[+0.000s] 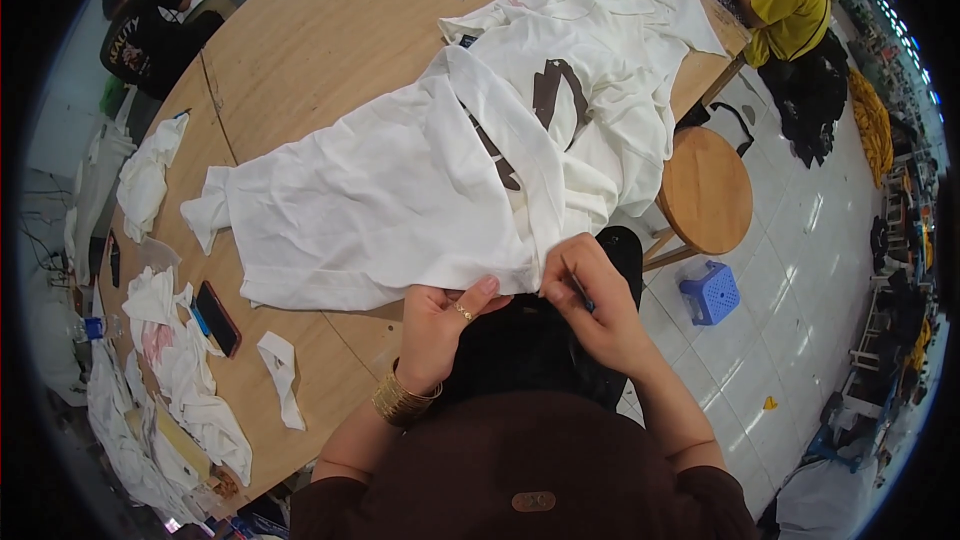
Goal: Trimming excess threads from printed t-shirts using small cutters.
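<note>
A white garment [370,190] with dark brown printed shapes is spread over the near part of the table, wrinkled, one sleeve-like end pointing left. At its near edge my left hand [440,330], with a ring and gold bangles, pinches the fabric between thumb and fingers. Just to the right, my right hand [595,305] has its fingertips closed on the same garment's edge, by a folded white band. Anything small inside the right fingers is hidden. More white fabric [630,40] lies heaped beyond, toward the far right of the table.
On the wooden table [300,60] at left are a phone [218,318], a loose white strip [282,378] and white cloth pieces [185,370]. A round wooden stool [706,190] and a blue plastic stool [712,292] stand right. Two people [790,0] [150,35] sit around.
</note>
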Action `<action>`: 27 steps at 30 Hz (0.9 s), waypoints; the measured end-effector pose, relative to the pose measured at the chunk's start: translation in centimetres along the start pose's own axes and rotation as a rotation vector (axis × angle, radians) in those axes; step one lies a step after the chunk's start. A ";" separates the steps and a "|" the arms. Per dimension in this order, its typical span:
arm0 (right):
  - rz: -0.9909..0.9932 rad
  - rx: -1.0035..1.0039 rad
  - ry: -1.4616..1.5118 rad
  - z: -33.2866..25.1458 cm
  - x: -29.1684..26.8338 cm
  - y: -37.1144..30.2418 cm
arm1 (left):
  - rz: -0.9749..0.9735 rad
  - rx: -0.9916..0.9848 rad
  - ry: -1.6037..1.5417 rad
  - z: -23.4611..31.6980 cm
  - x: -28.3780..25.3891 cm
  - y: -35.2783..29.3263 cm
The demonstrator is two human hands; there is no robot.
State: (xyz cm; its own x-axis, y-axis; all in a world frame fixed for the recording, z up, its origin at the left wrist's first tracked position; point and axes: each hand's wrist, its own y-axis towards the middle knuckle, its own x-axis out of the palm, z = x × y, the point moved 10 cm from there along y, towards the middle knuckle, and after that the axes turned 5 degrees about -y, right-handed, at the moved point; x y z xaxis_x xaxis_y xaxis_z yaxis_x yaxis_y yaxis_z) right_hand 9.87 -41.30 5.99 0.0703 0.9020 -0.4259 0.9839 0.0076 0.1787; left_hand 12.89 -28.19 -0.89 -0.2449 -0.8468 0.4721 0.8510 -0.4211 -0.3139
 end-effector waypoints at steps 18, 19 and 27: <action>-0.121 0.512 0.252 4.3 0.9 -1.5 | -0.012 -0.038 -0.190 0.3 -0.8 0.4; -0.204 0.503 0.383 3.6 2.3 -1.7 | -0.001 -0.054 -0.180 0.2 -0.8 0.3; -0.338 0.588 0.504 3.1 4.5 -2.2 | 0.001 -0.071 -0.168 -0.1 -0.5 -0.1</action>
State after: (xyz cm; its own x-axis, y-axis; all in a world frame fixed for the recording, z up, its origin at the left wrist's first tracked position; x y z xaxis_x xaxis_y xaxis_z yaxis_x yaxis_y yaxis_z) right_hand 8.56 -38.64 0.92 -0.1875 0.9773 0.0983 0.8742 0.2117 -0.4370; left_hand 12.91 -27.79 -1.21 -0.1578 -0.7836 0.6009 0.8146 -0.4473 -0.3694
